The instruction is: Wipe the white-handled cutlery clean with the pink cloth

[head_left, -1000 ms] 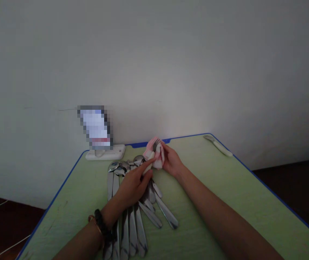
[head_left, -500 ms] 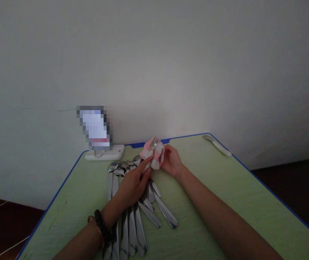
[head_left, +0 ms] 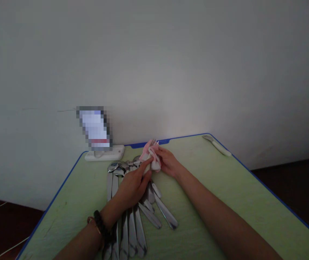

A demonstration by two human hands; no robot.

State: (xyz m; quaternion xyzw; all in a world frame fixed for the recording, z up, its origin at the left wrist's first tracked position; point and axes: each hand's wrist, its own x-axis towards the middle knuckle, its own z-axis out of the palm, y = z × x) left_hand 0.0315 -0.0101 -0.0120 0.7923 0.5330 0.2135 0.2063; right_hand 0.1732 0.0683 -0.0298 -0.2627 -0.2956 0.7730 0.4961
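Note:
My left hand (head_left: 136, 182) is closed round the pale handle of a fork (head_left: 155, 142), whose tines point up and away from me. A pink and white cloth (head_left: 156, 164) wraps the fork's neck and head, leaving the tine tips showing. My right hand (head_left: 168, 162) pinches the cloth from the right side, against the fork. Beneath and around my left hand, several metal spoons and other cutlery (head_left: 140, 231) lie fanned out on the green table (head_left: 192, 202); my wrist and hand cover part of them.
A blurred phone (head_left: 95, 128) leans on a white stand (head_left: 105, 153) at the back left. A white-handled piece of cutlery (head_left: 221, 147) lies along the table's right rear edge. The wall (head_left: 154, 72) rises right behind the table's blue rim.
My right hand has shifted slightly, folding the cloth over the fork's head. More of the head is covered now. My left hand keeps its place.

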